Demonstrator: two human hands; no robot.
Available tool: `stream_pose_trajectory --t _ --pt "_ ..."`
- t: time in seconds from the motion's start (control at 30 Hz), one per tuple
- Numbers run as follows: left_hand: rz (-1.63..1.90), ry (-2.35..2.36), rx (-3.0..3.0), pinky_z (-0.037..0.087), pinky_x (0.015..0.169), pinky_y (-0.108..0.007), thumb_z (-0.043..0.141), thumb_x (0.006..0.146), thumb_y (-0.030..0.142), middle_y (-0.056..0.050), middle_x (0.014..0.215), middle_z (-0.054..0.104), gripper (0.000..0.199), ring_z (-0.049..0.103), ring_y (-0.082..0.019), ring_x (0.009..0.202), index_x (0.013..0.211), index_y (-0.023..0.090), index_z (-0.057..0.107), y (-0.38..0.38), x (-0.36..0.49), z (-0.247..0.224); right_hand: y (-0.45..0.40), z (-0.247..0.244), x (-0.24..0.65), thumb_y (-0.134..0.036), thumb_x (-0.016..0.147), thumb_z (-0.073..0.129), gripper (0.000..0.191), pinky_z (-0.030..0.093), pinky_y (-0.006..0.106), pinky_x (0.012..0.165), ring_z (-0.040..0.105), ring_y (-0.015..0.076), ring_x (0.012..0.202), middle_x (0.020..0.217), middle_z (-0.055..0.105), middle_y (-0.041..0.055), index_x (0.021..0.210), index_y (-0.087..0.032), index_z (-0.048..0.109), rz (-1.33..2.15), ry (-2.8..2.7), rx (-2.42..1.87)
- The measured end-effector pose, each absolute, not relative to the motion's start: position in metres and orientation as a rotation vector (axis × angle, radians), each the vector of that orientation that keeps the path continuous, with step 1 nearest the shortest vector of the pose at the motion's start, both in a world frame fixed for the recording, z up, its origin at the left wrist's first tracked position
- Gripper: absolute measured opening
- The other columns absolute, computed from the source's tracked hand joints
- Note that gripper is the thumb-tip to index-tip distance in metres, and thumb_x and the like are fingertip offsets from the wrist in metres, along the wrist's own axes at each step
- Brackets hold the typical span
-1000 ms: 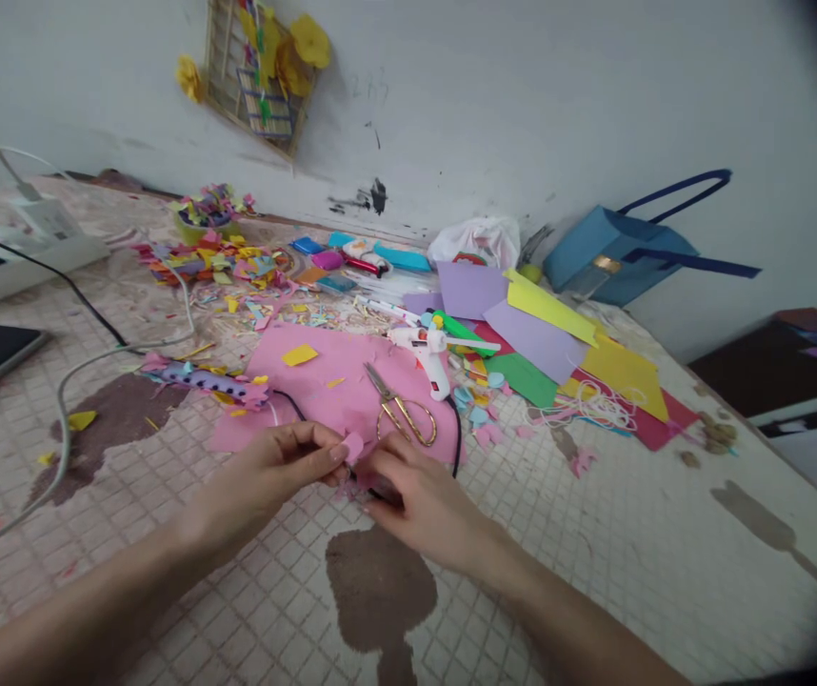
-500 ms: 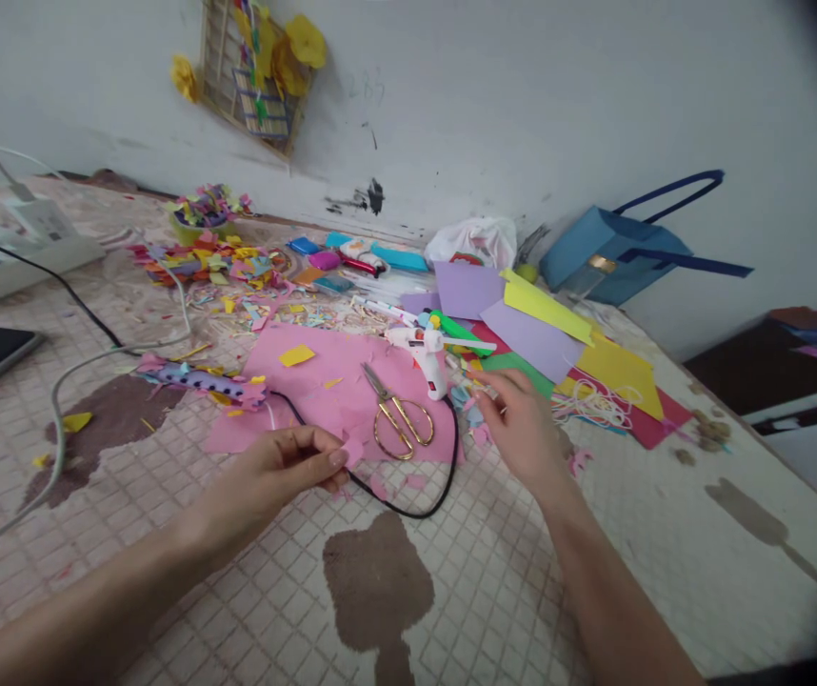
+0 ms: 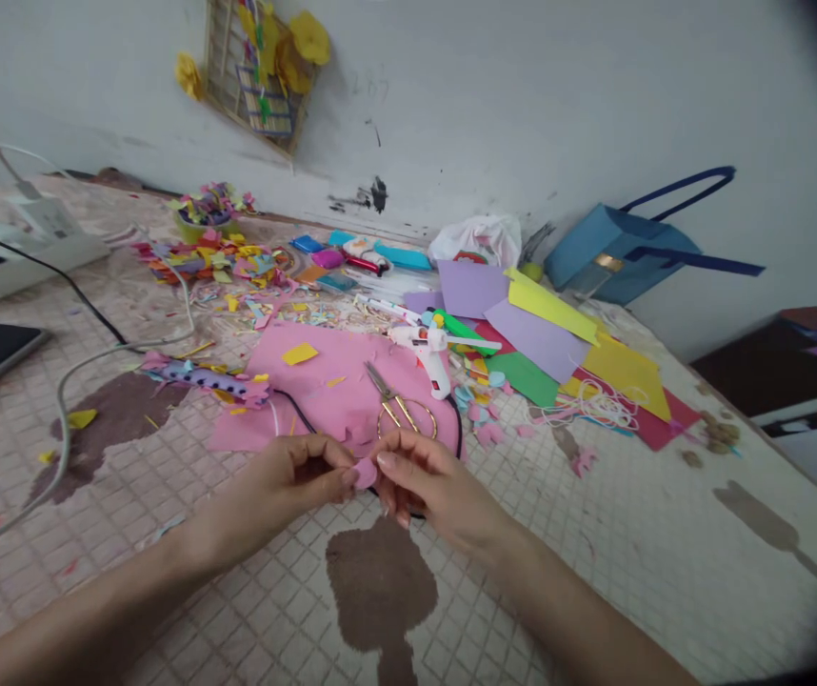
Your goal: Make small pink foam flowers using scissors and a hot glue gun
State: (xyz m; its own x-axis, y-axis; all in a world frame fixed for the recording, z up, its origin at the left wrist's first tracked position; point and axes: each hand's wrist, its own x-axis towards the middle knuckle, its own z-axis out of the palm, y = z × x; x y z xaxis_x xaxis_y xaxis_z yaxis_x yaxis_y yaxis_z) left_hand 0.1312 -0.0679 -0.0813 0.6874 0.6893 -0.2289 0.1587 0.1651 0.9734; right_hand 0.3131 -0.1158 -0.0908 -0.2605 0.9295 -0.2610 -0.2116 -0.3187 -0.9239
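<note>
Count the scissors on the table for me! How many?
1. The gold-handled scissors lie on the pink sheet, nearer the camera than the white glue gun. More could be hidden under the papers.

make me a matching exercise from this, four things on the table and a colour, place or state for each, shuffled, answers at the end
Column one:
1. scissors
2. glue gun
3. small pink paper piece
4. bag

Column two:
A. blue
B. held at the fingertips of the left hand
C. gold-handled
D. white

Right pairs: 1-C, 2-D, 3-B, 4-A
</note>
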Motion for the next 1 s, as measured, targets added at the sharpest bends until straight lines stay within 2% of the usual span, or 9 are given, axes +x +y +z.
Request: stream_pose_trajectory --t 0.2,0.4,0.53,0.77,0.87,1.0 --pt "0.453 0.837 1.335 0.040 0.061 -0.024 0.060 0.076 0.030 0.003 0.061 0.056 0.018 0.051 -0.012 0.062 0.066 0.016 0.060 -0.065 0.132 -0.083 -0.115 -0.093 0.307 -0.021 0.070 0.068 0.017 0.040 0.017 0.042 0.051 0.0059 0.047 0.059 0.055 -0.0056 0.080 -0.016 0.056 1.702 -0.917 -1.104" --pt "0.512 0.807 0.948 0.045 0.073 -0.028 0.064 0.076 0.029 0.000 0.071 0.065 0.016 0.059 -0.014 0.069 0.069 0.016 0.058 -0.066 0.131 -0.083 -0.116 -0.092 0.306 -0.020 0.070 0.065 0.014 0.039 0.017 0.045 0.048 0.0057 0.049 0.062 0.055 -0.0053 0.080 -0.018 0.056 1.635 -0.874 -1.141" --pt "0.517 0.776 0.858 0.046 0.075 -0.028 0.064 0.077 0.027 -0.002 0.074 0.067 0.014 0.061 -0.014 0.073 0.070 0.017 0.058 -0.066 0.129 -0.084 -0.116 -0.091 0.308 -0.021 0.069 0.066 0.016 0.039 0.018 0.044 0.047 0.0056 0.049 0.066 0.054 -0.0051 0.081 -0.019 0.055 1.616 -0.863 -1.151" --pt "0.496 0.784 1.205 0.042 0.067 -0.025 0.065 0.075 0.027 0.002 0.068 0.061 0.013 0.056 -0.014 0.068 0.068 0.017 0.062 -0.067 0.130 -0.081 -0.118 -0.095 0.305 -0.016 0.074 0.059 0.013 0.041 0.018 0.045 0.048 0.0060 0.051 0.071 0.052 -0.0041 0.086 -0.019 0.055 1.506 -1.023 -1.162" --pt "0.485 0.790 1.327 0.042 0.068 -0.026 0.064 0.075 0.028 0.001 0.071 0.061 0.014 0.056 -0.015 0.071 0.067 0.017 0.063 -0.068 0.131 -0.081 -0.120 -0.092 0.304 -0.015 0.076 0.056 0.015 0.041 0.018 0.046 0.048 0.0069 0.054 0.072 0.052 -0.0034 0.090 -0.019 0.055 1.433 -1.133 -1.187" --pt "0.485 0.854 1.366 0.042 0.065 -0.026 0.064 0.073 0.031 0.000 0.069 0.061 0.016 0.055 -0.016 0.068 0.067 0.017 0.062 -0.067 0.131 -0.081 -0.120 -0.090 0.302 -0.016 0.077 0.056 0.006 0.041 0.018 0.045 0.048 0.0066 0.051 0.065 0.051 -0.0046 0.083 -0.018 0.055 1.416 -1.193 -1.243"
